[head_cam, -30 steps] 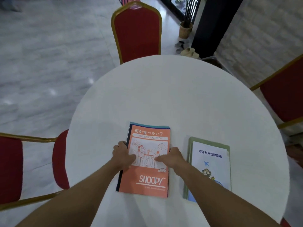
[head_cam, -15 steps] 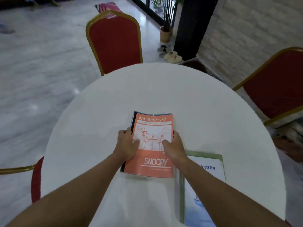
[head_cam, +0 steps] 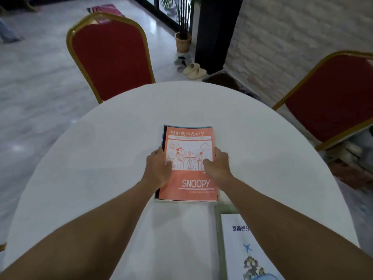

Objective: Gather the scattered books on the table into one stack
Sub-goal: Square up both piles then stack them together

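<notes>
Both hands clamp the orange Snoopy book (head_cam: 189, 162) at mid-table.

The left hand (head_cam: 158, 168) grips the book's left edge, thumb lying on the cover; the right hand (head_cam: 218, 165) holds the right edge the same way. Under the orange cover, darker and blue edges of other books peek out at the top and left. A green-bordered book (head_cam: 238, 249) lies apart, near the right forearm, on the white round table (head_cam: 101, 158). Red chairs (head_cam: 113, 57) ring it.
</notes>
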A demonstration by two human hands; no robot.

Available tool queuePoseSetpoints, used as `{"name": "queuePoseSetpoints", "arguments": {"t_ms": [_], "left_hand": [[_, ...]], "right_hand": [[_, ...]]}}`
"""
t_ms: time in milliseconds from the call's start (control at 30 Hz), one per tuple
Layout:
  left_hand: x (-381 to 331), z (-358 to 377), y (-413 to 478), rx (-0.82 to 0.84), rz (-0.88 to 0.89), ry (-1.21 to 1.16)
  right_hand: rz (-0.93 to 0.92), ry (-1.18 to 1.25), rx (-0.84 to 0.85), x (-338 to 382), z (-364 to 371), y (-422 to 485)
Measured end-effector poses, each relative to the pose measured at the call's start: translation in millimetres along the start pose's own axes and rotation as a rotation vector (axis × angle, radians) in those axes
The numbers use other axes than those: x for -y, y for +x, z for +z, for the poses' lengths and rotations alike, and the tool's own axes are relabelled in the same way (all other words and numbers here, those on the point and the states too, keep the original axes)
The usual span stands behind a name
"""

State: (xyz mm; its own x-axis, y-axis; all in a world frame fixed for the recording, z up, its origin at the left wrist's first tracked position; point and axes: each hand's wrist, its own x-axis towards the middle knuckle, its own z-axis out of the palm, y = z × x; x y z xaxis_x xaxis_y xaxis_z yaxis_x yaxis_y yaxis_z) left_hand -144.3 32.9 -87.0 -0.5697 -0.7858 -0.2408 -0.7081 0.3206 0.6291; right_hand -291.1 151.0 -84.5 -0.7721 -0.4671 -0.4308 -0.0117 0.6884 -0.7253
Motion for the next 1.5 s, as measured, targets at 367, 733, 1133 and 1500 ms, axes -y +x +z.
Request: {"name": "queuePoseSetpoints", "arguments": {"t_ms": [367,733,1133,1500], "left_hand": [[16,1,0,0.076,0.049,0.044],[-3,-8,-7,0.101,0.015,0.214],[-27,25,-128,0.276,0.151,0.197],[-50,99,-217,0.465,-0.093,0.13]], "right_hand": [[0.006,-0.386,-0.042,-15,14,6],[0.012,-0.322,0.032,-10,-10,-9],[-0.051,-0.483,0.015,-97,-108,-89],[0.058,-0.35,0.04,-182,-140,-158]]}}
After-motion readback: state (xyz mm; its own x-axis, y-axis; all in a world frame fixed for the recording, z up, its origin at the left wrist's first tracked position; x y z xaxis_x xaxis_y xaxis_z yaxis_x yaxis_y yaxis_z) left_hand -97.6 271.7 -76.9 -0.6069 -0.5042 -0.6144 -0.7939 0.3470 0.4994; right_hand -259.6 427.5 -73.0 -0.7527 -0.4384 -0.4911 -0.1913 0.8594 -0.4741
